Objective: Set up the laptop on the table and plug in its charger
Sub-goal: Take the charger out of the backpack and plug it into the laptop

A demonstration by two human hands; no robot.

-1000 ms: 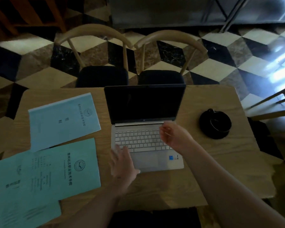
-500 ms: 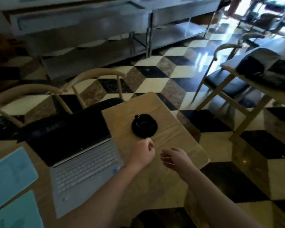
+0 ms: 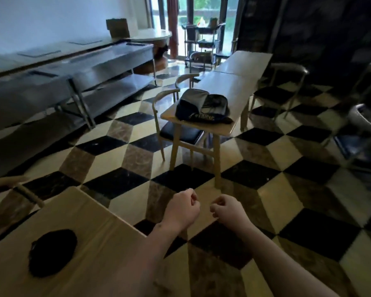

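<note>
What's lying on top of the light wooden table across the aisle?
A dark grey and black bag lies unzipped on the light wooden table's near end, beside a black-seated wooden chair. Its contents are too dark to identify. No charger is visible.

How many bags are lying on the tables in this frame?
1. A dark bag lies on the near end of the long wooden table across the floor. The near table holds only a round black object. Blur may hide others.

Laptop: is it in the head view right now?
No. Only a corner of the wooden table with a black cup and saucer shows, beside the two empty hands, left hand and right hand.
</note>
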